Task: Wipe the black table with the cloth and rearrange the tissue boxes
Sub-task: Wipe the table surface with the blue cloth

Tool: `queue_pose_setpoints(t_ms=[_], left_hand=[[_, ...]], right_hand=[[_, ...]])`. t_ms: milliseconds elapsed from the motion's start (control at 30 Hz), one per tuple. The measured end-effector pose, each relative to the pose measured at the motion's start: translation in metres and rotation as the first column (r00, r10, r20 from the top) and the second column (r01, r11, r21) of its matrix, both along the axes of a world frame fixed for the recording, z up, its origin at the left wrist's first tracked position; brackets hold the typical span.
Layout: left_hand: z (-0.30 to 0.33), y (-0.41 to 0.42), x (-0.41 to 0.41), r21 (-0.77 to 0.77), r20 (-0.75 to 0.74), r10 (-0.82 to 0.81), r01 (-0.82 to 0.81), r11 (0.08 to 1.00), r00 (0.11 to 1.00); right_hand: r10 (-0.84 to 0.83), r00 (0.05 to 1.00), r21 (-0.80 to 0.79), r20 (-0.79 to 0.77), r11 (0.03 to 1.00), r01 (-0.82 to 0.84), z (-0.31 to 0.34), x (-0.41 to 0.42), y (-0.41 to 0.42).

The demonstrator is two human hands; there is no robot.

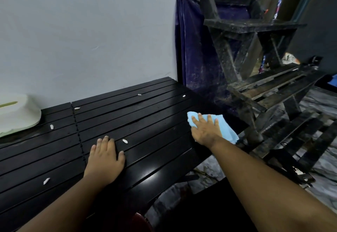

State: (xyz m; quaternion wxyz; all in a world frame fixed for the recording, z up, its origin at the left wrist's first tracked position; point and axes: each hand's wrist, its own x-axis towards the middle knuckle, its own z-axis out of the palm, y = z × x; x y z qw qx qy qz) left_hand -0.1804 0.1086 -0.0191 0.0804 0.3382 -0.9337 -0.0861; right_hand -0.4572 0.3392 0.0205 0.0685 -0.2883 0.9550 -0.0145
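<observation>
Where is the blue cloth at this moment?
In the head view, the blue cloth lies at the right end of the black table, near its front corner, flat under the right hand, which presses on it.

Dim, table (pixel 145 118) glare (soft), warped edges

tissue box (pixel 16 115): cut off by left edge | cloth (pixel 226 127): partly under right hand (pixel 205 131)

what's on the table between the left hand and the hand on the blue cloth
In the head view, one small white scrap lies on the black table between the left hand and the right hand pressing the blue cloth.
</observation>
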Motion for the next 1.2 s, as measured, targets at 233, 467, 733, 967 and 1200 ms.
queue_pose_setpoints(t_ms=[233, 467, 733, 967, 1200], left_hand=[[0.022, -0.015, -0.005, -0.019, -0.021, 0.014, -0.015, 1.000, 1.000], [0.013, -0.042, -0.012, 0.078, 0.037, 0.012, -0.015, 0.997, 0.999], [0.005, -0.044, -0.014, 0.054, -0.001, 0.005, -0.005, 0.999, 1.000], [0.001, -0.046, -0.015, 0.027, 0.006, 0.014, -0.014, 1.000, 1.000], [0.004, -0.045, -0.016, 0.034, 0.024, 0.025, -0.026, 0.999, 0.999]], right_hand=[[0.437, 0.899, -0.113, -0.024, 0.893, -0.437, -0.012, 0.124, -0.068], [0.299, 0.949, 0.038, -0.095, 0.954, -0.297, -0.009, 0.034, -0.019], [-0.345, 0.937, 0.045, -0.049, 0.937, 0.347, 0.001, -0.096, 0.033], [-0.246, 0.969, 0.091, -0.011, 0.965, 0.246, 0.005, -0.064, -0.041], [0.461, 0.887, -0.033, -0.011, 0.887, -0.461, -0.017, 0.065, -0.138]])
